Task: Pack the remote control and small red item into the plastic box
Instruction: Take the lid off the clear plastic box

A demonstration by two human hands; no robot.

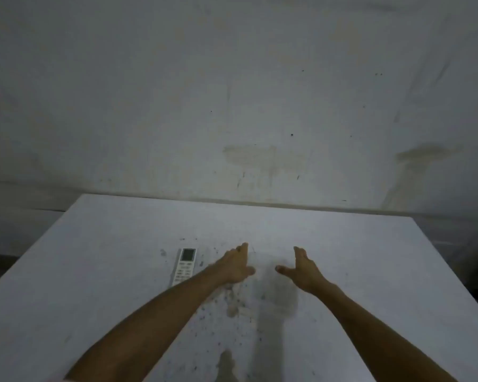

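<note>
both bare forearms are reaching out over the stained white table (370,257). the left hand (236,267) and right hand (304,268) are spreading open, gripping nothing. the remote control (185,266) is lying flat just left of the left hand.

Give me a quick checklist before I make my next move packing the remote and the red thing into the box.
1. Remote control in view, flat on the table: ok.
2. Left hand free, grip open: ok.
3. Right hand free, grip open: ok.
4. Small red item located: not ok, none in view.
5. Plastic box located: cannot tell; a faint clear outline between the hands may be it.
6. Remote clear of the left forearm: ok, it lies just beside it.
</note>
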